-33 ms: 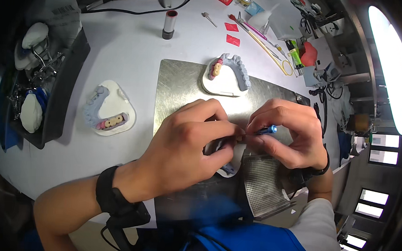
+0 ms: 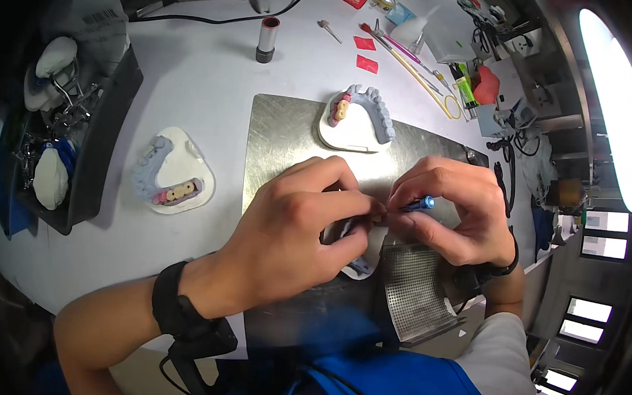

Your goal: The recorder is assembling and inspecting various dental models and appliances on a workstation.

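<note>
My left hand (image 2: 292, 225) is closed, its fingertips pinched together over the metal plate (image 2: 284, 134). Whatever lies between those fingers is mostly hidden. My right hand (image 2: 453, 209) grips a slim tool with a blue end (image 2: 423, 203), its tip meeting the left fingertips. Below the hands a dental model (image 2: 358, 270) shows only in part. Farther back on the plate stands another dental model (image 2: 358, 120) with grey teeth, pink gum and yellowish crowns. A third dental model (image 2: 176, 171) of similar make lies on the table, left of the plate.
A dark bin (image 2: 110, 127) with metal articulators and white plaster pieces stands at the left. A perforated metal grille (image 2: 419, 291) sits by my right wrist. Behind the plate are a small cylinder (image 2: 267, 41), red squares (image 2: 366, 64) and brushes (image 2: 417, 73). A bright lamp (image 2: 614, 107) hangs at the right.
</note>
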Motion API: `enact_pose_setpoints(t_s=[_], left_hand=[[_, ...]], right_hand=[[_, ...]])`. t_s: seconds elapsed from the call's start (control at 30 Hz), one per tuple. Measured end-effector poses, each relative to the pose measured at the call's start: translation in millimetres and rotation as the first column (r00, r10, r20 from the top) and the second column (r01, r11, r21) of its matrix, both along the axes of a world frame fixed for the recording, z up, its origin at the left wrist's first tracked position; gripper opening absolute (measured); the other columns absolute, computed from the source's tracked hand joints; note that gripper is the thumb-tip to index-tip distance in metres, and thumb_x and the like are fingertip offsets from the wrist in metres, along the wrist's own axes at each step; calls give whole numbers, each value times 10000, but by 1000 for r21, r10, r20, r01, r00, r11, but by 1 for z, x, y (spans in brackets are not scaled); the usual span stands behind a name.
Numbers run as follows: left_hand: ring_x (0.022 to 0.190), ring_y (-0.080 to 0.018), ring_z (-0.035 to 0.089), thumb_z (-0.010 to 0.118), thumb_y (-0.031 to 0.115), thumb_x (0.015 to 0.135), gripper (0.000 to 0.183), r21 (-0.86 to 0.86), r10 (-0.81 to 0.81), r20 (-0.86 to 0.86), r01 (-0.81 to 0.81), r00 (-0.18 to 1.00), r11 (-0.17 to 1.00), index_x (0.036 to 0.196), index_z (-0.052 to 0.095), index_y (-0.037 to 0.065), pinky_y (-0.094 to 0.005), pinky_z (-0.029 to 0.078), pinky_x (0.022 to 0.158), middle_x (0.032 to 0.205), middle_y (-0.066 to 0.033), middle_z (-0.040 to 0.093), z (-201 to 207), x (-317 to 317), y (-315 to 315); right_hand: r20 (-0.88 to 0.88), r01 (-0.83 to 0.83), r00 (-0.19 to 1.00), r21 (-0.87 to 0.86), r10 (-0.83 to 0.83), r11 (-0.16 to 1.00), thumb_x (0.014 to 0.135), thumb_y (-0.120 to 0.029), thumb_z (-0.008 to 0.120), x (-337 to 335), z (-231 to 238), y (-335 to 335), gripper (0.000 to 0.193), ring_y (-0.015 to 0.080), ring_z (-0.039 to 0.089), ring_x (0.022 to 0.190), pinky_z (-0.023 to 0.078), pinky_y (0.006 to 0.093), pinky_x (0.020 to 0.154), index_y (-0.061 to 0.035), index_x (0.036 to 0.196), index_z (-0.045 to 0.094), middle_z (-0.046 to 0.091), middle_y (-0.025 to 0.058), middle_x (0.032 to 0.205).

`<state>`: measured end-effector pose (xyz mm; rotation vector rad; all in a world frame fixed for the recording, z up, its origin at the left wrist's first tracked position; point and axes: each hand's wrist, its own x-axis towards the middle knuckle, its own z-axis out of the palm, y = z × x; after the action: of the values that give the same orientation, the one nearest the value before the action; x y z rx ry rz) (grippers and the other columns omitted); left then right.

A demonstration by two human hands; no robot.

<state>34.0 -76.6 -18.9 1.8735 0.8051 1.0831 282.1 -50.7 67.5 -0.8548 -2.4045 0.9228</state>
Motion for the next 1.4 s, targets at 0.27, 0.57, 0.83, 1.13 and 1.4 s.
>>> enact_pose_setpoints(t_s=[0.27,0.57,0.83,1.13,1.4], left_hand=[[853,-192,702,831,9,841,209,-30,10,-21,-10,1000,1000,1049,830,29,-335,558,728,983,-63,694,4,-2,-3],[763,-170,658,886,61,849,187,-21,6,-28,-7,1000,1000,1025,834,26,-321,537,668,950,-53,678,5,-2,-2],[755,-171,654,876,48,850,165,-17,14,15,-14,1000,1000,1006,831,22,-328,535,664,921,-56,673,-2,1,2],[789,-264,683,865,59,823,98,48,74,39,-76,996,996,867,781,35,-389,557,719,894,-68,670,-4,6,0],[826,-265,676,858,112,837,127,85,80,67,-86,995,993,828,747,49,-404,560,764,888,-64,661,-7,5,1]], right_hand=[[48,-28,998,-25,29,999,871,23,800,-2,-3,-1,226,334,780,922,623,392,810,24,1094,764,775,153,995],[194,-74,981,297,16,952,818,-79,925,-7,5,-7,304,266,710,751,532,374,626,-37,1082,780,728,90,899],[209,-48,978,303,-17,952,852,-130,891,-13,3,-7,256,284,659,713,533,416,611,-33,1032,738,614,73,826],[538,-197,838,453,-90,869,951,-346,848,-28,17,-2,403,227,598,612,469,363,548,-90,804,573,542,36,706],[598,-277,801,336,24,900,920,-259,853,-37,26,1,343,224,567,658,460,365,613,-75,823,580,524,36,752]])
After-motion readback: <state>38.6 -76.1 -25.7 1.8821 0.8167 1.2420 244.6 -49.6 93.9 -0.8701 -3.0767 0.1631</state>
